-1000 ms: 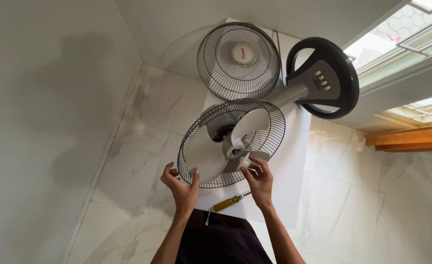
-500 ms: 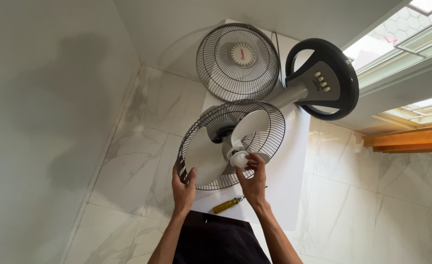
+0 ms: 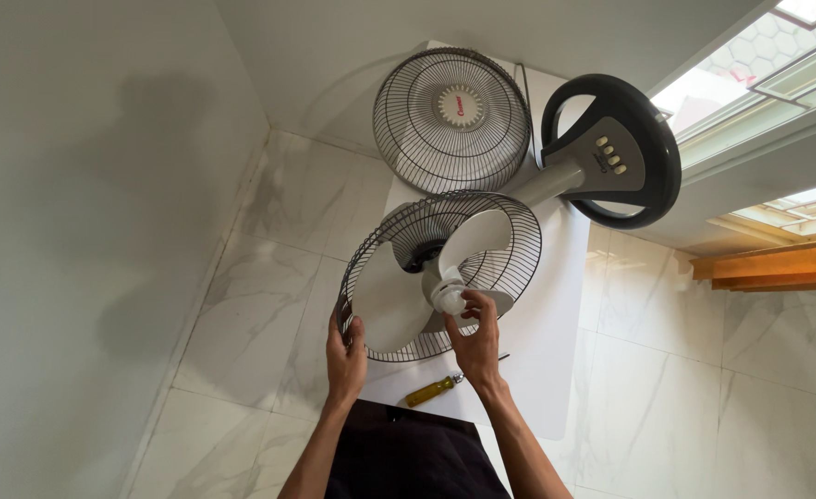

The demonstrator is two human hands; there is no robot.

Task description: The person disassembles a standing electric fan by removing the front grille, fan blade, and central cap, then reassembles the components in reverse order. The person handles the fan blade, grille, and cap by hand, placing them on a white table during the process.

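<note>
So, left of centre our left hand [image 3: 345, 356] has its fingers curled over the rim of the rear fan guard [image 3: 385, 242], bracing it. Keep that grip firm so the white blades [image 3: 389, 300] can't swing. Mid-frame, our right hand [image 3: 475, 340] pinches the white blade cap [image 3: 449, 298] between its fingertips; we'd turn it straight, not tilted. The yellow-handled screwdriver [image 3: 431, 391] lies just below, and the front grille [image 3: 451, 118] sits up top.
</note>
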